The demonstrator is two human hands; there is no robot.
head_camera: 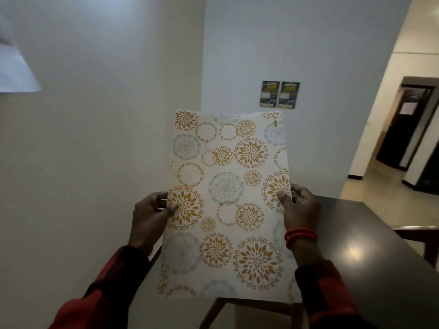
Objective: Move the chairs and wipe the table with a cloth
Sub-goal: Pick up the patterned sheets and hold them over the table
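While both hands are busy with it, the patterned mat (228, 200) is held up flat in front of the camera, printed side toward the wearer, probably so it's off the table before any wiping happens. Left hand (152, 214) pinches the mat's 9 o'clock edge, thumb on the front and fingers curled behind. Right hand (300, 210) does the same on the 3 o'clock edge, thumb pressed over an orange flower, with a red beaded bracelet (301, 235) on that wrist. Holding both long edges keeps the sheet from flopping, which makes sense for something thin and bendy like this.

The dark table (370, 248) sits at about 4 o'clock in the view, glossy, with a light reflection on it. Directly under the mat, at 6 o'clock, there's a wooden frame (237, 307) that I'd guess is a chair, and another wooden piece (418, 230) at 3 o'clock past the table's far edge looks like a second one. No wiping cloth anywhere that I can see.

Two small posters (279, 94) hang on the wall at 12 o'clock, and a dark doorway (408, 124) is off at 2 o'clock.

My read: wiping hasn't started yet, and the mat needs parking somewhere first.
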